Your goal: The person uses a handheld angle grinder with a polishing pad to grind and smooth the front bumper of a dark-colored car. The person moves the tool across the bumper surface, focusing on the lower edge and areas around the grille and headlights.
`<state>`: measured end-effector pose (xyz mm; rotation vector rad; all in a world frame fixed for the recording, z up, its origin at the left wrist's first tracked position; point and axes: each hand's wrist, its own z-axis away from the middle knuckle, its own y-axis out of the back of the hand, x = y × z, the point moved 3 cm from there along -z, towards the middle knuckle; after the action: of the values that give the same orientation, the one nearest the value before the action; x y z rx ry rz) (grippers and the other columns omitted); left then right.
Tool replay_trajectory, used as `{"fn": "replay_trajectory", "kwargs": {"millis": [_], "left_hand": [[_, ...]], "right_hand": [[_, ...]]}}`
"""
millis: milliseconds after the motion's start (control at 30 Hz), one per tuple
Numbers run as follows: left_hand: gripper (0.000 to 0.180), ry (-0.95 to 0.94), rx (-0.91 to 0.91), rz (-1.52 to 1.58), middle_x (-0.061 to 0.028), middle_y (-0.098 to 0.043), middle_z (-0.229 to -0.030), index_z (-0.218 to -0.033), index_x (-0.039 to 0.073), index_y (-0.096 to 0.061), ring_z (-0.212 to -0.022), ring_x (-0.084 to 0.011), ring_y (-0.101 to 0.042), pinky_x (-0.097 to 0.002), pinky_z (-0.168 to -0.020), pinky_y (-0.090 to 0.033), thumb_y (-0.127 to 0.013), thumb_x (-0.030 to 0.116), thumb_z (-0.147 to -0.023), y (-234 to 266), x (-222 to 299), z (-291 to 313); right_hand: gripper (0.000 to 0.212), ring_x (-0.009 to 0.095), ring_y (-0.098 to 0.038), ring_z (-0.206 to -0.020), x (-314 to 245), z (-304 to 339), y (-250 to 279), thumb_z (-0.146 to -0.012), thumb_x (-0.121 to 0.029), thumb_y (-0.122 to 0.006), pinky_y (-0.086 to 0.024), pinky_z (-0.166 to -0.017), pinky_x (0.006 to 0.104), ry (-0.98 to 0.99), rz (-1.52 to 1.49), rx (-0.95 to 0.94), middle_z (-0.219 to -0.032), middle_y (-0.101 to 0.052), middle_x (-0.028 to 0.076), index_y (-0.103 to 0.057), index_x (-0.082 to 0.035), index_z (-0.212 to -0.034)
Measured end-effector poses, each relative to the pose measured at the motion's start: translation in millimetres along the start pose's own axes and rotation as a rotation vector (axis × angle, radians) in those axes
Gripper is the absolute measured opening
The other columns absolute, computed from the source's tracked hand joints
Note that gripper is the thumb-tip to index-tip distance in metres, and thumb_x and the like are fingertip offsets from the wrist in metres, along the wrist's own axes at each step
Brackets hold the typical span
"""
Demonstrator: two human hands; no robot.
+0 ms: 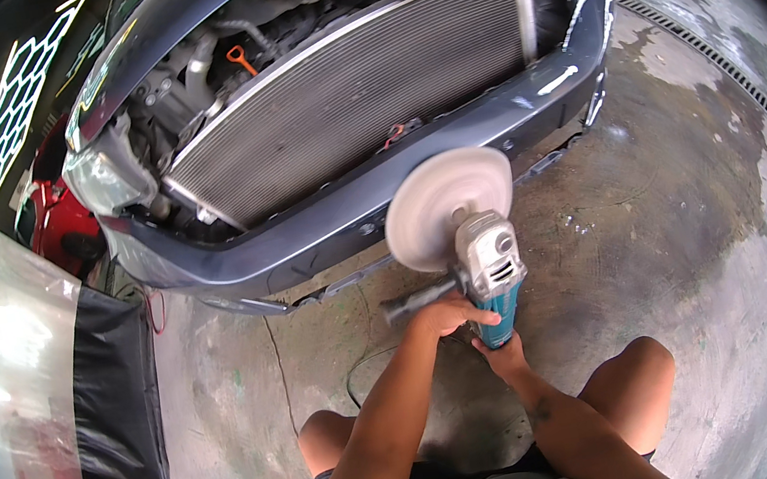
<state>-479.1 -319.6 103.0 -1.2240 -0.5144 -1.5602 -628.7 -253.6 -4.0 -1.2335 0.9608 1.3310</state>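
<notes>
A teal and silver rotary polisher [492, 267] is held between both my hands in front of a dark blue car bumper [303, 241]. Its round, pale pad [440, 215] overlaps the bumper's front face; whether it touches there I cannot tell. My left hand [457, 312] grips the tool's body beside its black side handle [419, 301], thumb across the teal casing. Lower down, my right hand [501, 354] is closed round the rear end of the polisher, its fingers mostly hidden beneath the tool.
Behind the bumper a grey radiator [358, 86] stands exposed, with an orange dipstick handle [241, 59] near it. A thin cord [354, 378] runs over the concrete floor [660, 193]. Clear sheeting with a black border [114, 386] hangs on the left. A drain grate [729, 60] crosses the right side.
</notes>
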Motion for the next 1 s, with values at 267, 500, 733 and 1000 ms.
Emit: {"fn": "replay_trajectory", "kwargs": {"millis": [267, 500, 733, 1000], "left_hand": [[0.104, -0.657, 0.034, 0.215, -0.0187, -0.060, -0.149, -0.158, 0.002, -0.041, -0.146, -0.0342, -0.052, -0.0541, -0.122, -0.041, -0.092, -0.008, -0.068, 38, -3, 150], [0.113, -0.923, 0.121, 0.461, -0.0228, -0.064, -0.142, -0.157, 0.000, -0.040, -0.135, -0.0443, -0.061, -0.0680, -0.117, -0.042, -0.101, 0.019, -0.063, 71, 18, 247], [0.097, -0.795, 0.112, 0.694, -0.0213, -0.066, -0.134, -0.154, 0.001, -0.044, -0.120, -0.0405, -0.068, -0.0703, -0.110, -0.048, -0.084, 0.053, -0.082, 9, 86, 230], [0.058, -0.466, 0.049, 0.692, -0.0076, -0.068, -0.120, -0.134, 0.006, -0.060, -0.106, -0.0202, -0.067, -0.0427, -0.095, -0.056, -0.087, 0.026, -0.088, -116, 132, 98]], "right_hand": [[0.050, 0.044, -0.070, -0.114, -11, 26, -65, -0.086, -0.020, -0.086, -0.057, -0.093, 0.0461, 0.168, 0.214, -0.348, -0.115, -0.073, 0.023, -0.060, -0.004, -0.126], [0.063, 0.050, -0.066, -0.116, -124, 80, -126, -0.089, -0.028, -0.084, -0.055, -0.097, 0.0519, 0.140, 0.690, -0.614, -0.123, -0.067, 0.030, -0.050, -0.002, -0.134], [0.079, 0.032, -0.071, -0.093, -216, 135, -64, -0.095, -0.034, -0.081, -0.057, -0.081, 0.0464, -0.043, 0.313, -0.816, -0.109, -0.068, 0.017, -0.035, 0.004, -0.147], [0.078, 0.018, -0.063, -0.057, -264, 155, 83, -0.092, -0.073, -0.067, -0.053, -0.053, 0.0309, -0.227, 0.011, -0.427, -0.079, -0.062, 0.011, -0.054, 0.003, -0.106]]}}
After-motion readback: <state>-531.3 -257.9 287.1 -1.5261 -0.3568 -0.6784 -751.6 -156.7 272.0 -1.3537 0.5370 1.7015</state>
